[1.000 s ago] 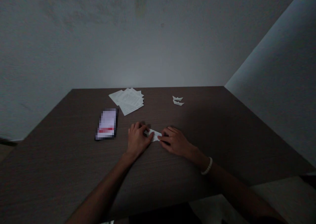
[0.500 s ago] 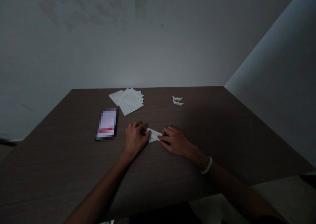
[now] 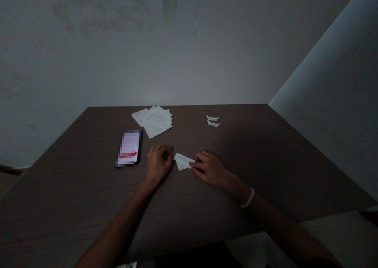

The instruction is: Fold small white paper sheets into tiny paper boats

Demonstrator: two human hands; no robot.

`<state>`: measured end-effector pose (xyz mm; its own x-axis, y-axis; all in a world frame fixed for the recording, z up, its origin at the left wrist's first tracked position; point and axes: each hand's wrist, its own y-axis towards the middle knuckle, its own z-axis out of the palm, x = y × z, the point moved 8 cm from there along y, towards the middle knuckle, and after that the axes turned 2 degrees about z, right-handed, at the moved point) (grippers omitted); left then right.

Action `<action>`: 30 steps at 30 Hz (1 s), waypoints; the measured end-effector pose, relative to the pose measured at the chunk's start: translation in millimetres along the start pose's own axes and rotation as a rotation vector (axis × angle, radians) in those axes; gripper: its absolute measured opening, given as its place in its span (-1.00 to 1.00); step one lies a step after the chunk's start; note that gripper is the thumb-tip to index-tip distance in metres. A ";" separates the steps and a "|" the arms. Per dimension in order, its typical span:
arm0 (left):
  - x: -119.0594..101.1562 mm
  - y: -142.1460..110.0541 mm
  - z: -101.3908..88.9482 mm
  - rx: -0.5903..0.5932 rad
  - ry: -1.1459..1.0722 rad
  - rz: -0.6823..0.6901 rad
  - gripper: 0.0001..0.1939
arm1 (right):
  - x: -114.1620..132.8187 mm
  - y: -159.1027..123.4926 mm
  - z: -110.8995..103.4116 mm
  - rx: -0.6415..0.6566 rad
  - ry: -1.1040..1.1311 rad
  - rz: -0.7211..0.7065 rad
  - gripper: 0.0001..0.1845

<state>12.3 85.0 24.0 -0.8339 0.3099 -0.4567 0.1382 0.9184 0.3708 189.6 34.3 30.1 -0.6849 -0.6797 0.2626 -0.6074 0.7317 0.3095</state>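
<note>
A small folded piece of white printed paper (image 3: 182,162), roughly triangular, lies on the brown table in front of me. My right hand (image 3: 211,168) pinches its right end between thumb and fingers; that end is partly hidden by the fingertips. At the paper's left corner, just off it, is my left hand (image 3: 158,164), its fingers curled and thumb tip close to the forefinger, with nothing visible in them. Farther back on the table sit two small folded paper boats (image 3: 213,121), one in front of the other.
Several printed paper sheets (image 3: 156,121) lie fanned out at the back left. A phone (image 3: 129,148) with a lit, blurred screen lies left of my left hand. The table (image 3: 265,153) meets a wall at the back.
My left hand has let go of the paper and moved slightly left, uncovering its left corner. My right hand keeps its pinch in the same place.
</note>
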 end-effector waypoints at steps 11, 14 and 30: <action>-32.8 -7.0 12.8 0.274 -0.170 0.331 -0.75 | -23.7 1.5 -8.3 -0.032 0.061 0.085 -0.81; -32.4 -7.4 14.5 0.262 -0.180 0.341 -0.76 | -24.7 0.8 -10.8 -0.043 0.085 0.110 -0.73; -31.4 -11.2 22.9 0.271 -0.169 0.344 -0.80 | -23.5 13.9 -1.5 -0.026 0.088 0.074 -0.76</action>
<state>49.1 70.6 15.7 -0.6199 0.6223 -0.4779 0.5444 0.7798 0.3092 197.8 60.4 29.6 -0.6886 -0.6268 0.3646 -0.5453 0.7790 0.3094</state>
